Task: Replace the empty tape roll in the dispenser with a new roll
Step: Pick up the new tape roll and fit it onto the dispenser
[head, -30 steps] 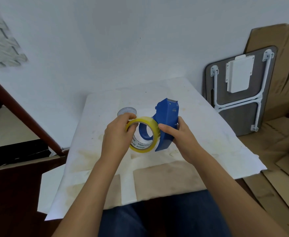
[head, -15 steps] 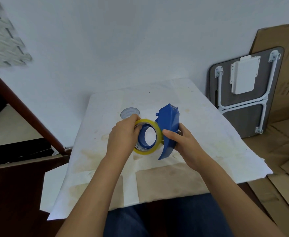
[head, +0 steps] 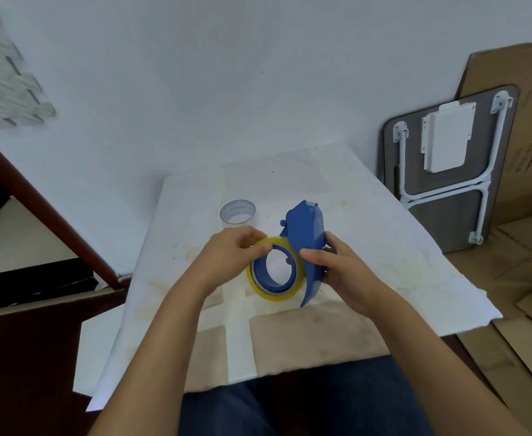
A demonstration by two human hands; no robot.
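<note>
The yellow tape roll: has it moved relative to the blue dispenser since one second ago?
Yes. The yellow tape roll has slid onto the blue dispenser hub, which now fills its opening; earlier it sat off-centre, toward the left hand.

Yellow tape roll (head: 275, 295) seated around blue dispenser (head: 309, 247) hub

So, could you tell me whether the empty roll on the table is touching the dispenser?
Apart. The head view shows bare white table cover between the empty roll and the blue dispenser.
</note>
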